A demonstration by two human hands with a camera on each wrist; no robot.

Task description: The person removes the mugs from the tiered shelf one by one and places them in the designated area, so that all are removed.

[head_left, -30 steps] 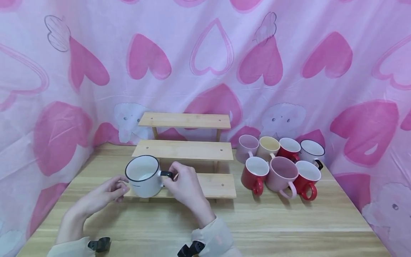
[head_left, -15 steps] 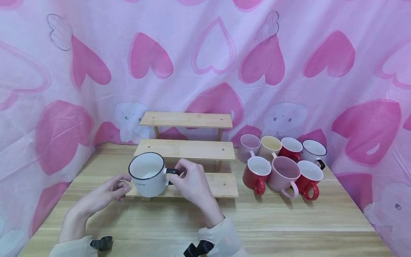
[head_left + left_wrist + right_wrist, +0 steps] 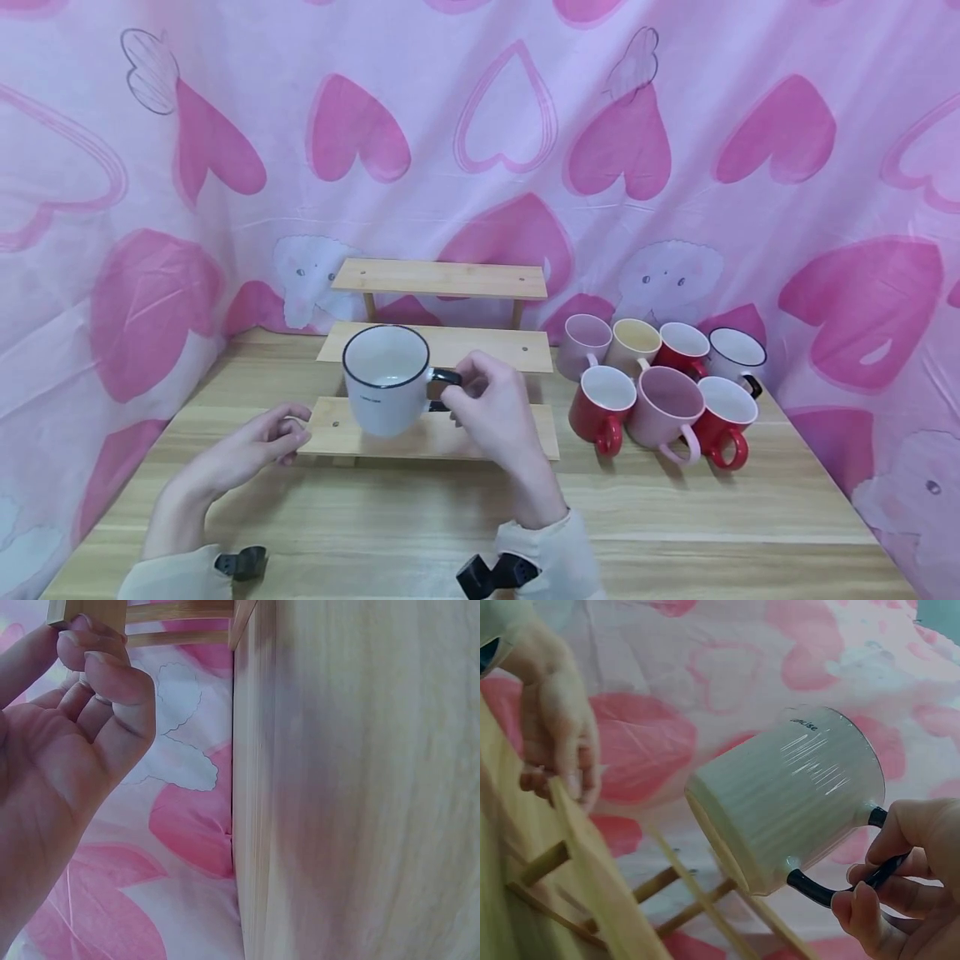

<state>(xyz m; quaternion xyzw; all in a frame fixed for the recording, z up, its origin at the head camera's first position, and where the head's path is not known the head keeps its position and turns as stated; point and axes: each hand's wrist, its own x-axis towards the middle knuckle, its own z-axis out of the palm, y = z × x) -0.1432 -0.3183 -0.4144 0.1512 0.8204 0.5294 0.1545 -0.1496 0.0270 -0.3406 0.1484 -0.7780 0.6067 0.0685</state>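
Note:
My right hand (image 3: 495, 408) grips the black handle of a white mug (image 3: 385, 383) with a black rim. In the right wrist view the mug (image 3: 787, 802) hangs above the steps of a wooden three-tier shelf (image 3: 600, 877), with its base apart from them. The fingers (image 3: 866, 907) curl round its handle. My left hand (image 3: 251, 446) pinches the left end of the lowest board (image 3: 330, 429). In the left wrist view that hand (image 3: 75, 735) has its fingertips on the board's corner (image 3: 90, 611).
At the right stand several mugs: two pink ones, such as the front pink mug (image 3: 667, 404), a cream mug (image 3: 633, 343), several red mugs and a second black-rimmed white mug (image 3: 735, 357). A heart-patterned curtain (image 3: 487, 125) hangs behind the wooden table (image 3: 675, 533).
The white mug has risen and moved right and back in my right hand, from the left part of the lowest board. My left hand stays at the board's end.

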